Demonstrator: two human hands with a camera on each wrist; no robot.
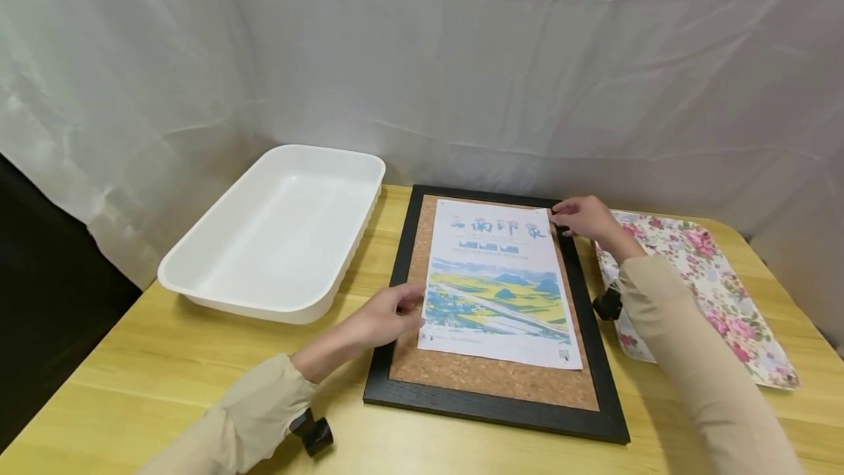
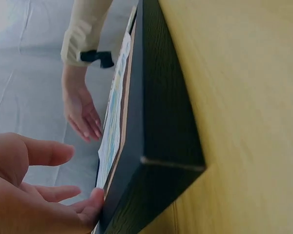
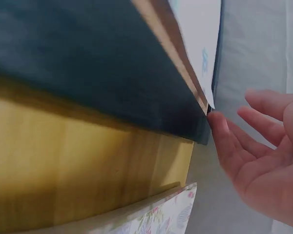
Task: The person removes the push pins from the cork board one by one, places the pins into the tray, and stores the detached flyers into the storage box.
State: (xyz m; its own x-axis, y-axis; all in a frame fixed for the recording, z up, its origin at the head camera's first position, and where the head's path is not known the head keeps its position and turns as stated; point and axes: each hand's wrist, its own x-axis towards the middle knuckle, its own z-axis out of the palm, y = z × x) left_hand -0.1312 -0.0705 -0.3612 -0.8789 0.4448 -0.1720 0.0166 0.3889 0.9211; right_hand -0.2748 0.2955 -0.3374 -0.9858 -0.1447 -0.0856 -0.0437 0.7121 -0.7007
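The step in hand looks like squaring 1 printed poster (image 1: pixel 501 284) on 1 black-framed cork board (image 1: pixel 491 380), which lies flat at the centre of the wooden tabletop (image 1: pixel 165 380). The left hand (image 1: pixel 389 311) rests with relaxed, nearly straight fingers on the poster's left edge, mid-frame; its grip is wide and closes round nothing. The right hand (image 1: pixel 583 217) touches the poster's upper right corner at the frame's inner edge, fingers loosely extended in the wrist view (image 3: pixel 263 156), so that grip is also wide. The next move probably calls for light fingertip pressure, sliding the sheet parallel to the frame without creasing it. Counted: 1 poster, 1 cork board, 1 white tray (image 1: pixel 217 292) at left, 1 floral cloth (image 1: pixel 719 292) at right, 2 hands.
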